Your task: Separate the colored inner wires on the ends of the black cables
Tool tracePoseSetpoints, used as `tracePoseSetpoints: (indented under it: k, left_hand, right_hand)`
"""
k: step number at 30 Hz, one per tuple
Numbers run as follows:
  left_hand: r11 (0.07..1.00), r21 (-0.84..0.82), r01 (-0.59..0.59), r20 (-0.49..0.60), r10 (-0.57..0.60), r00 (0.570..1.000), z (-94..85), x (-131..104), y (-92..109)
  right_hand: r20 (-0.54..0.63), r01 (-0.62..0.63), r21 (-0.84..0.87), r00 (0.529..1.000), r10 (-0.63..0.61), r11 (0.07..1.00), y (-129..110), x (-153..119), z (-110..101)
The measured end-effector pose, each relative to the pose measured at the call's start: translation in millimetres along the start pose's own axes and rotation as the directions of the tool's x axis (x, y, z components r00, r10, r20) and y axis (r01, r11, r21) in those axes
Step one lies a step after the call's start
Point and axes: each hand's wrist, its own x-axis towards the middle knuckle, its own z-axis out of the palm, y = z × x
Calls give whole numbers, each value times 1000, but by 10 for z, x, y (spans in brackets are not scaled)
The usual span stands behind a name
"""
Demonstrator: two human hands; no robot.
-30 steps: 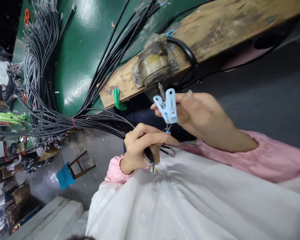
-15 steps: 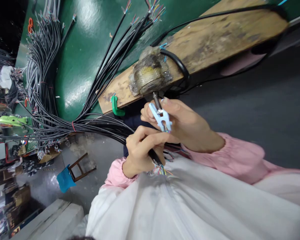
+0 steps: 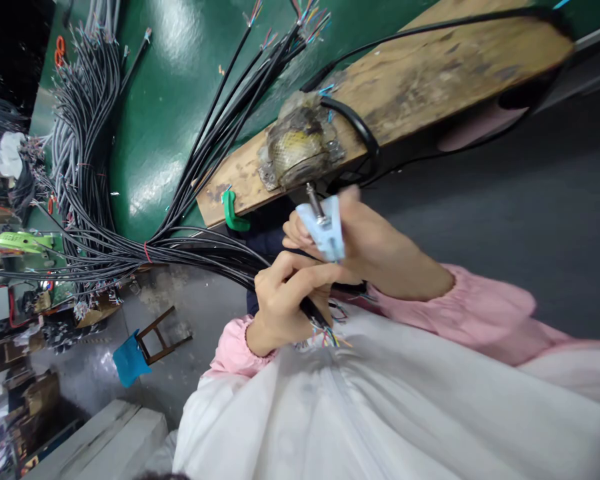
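My left hand (image 3: 287,303) is closed round black cables (image 3: 314,313), whose ends show thin coloured wires below the fingers. My right hand (image 3: 367,243) holds a light blue clip (image 3: 325,230) just above my left hand. The clip sits at the lower end of a thin metal shaft (image 3: 313,200). That shaft sticks out of a rounded, mesh-patterned motor-like unit (image 3: 297,150) fixed to a wooden board (image 3: 420,87). The fingertips of my right hand are partly hidden behind the clip.
The board lies along the edge of a green table (image 3: 150,100), near a green clamp (image 3: 235,212). A large bundle of black cables (image 3: 87,133) lies at the left, with orange scissors (image 3: 60,51). A blue-seated stool (image 3: 131,358) stands on the floor.
The blue clip has turned on the shaft and now shows a broader side. The thumb of my right hand has lifted off a little to the right. My left hand has barely moved.
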Motion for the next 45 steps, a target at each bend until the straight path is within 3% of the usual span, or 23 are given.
tracePoseSetpoints:
  k: [4,9,15,18,20,22,24,27,31,36,45]
  left_hand:
    - [1000,23,10,27,-10,1000,-24,-29,-2]
    - [998,-28,-59,70,61,996,-111,-92,-74]
    - [976,-185,-118,190,153,970,-306,-8,-218]
    - [948,-299,-108,365,218,905,-420,135,-300]
    - [940,-333,-76,524,251,813,-479,228,-345]
    - [951,-298,-78,573,244,782,-499,271,-368]
    - [964,-246,-103,480,213,851,-469,237,-360]
    - [979,-165,-118,239,155,958,-368,77,-290]
    - [998,-39,-46,97,49,994,-282,-109,-145]
    - [1000,22,-16,77,14,997,-294,-116,-31]
    - [999,30,15,74,-17,997,-255,-122,-20]
  right_hand:
    - [-15,-65,19,998,65,998,122,-47,-164]
    - [-149,-45,-73,988,34,996,262,-244,-308]
    - [-211,-8,-207,977,-36,978,234,-446,-348]
    - [-172,45,-370,978,-116,928,185,-511,-327]
    - [-139,92,-451,975,-171,888,172,-543,-293]
    - [-149,137,-506,958,-243,851,174,-571,-247]
    - [-192,203,-619,898,-396,758,178,-604,-198]
    - [-172,269,-808,744,-646,524,160,-671,-139]
    - [-20,403,-845,633,-774,351,123,-748,-101]
    - [180,592,-745,621,-763,307,152,-721,-77]
    - [171,610,-722,615,-770,327,187,-664,-54]
